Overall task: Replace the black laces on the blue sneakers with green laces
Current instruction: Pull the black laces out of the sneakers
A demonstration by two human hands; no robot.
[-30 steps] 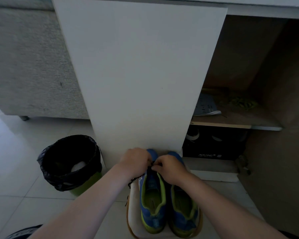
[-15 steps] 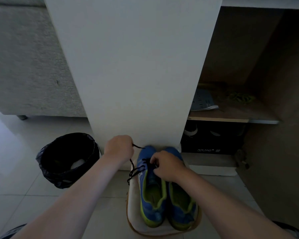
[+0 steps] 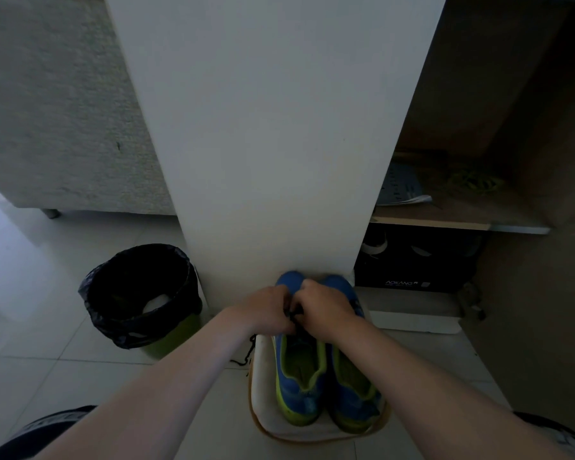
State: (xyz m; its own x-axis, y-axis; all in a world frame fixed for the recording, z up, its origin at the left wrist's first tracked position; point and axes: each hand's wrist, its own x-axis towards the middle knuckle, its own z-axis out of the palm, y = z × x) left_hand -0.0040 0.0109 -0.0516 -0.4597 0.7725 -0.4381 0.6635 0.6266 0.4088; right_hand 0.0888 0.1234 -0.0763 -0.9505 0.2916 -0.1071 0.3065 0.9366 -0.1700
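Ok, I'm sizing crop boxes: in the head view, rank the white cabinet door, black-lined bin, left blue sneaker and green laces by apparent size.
1. white cabinet door
2. black-lined bin
3. left blue sneaker, toe end partly covered
4. green laces, farther off, so true size unsure

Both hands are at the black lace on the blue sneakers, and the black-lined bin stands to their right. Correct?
No: the head view shows the black-lined bin to the left of the blue sneakers. The left hand and right hand are indeed at the black lace.
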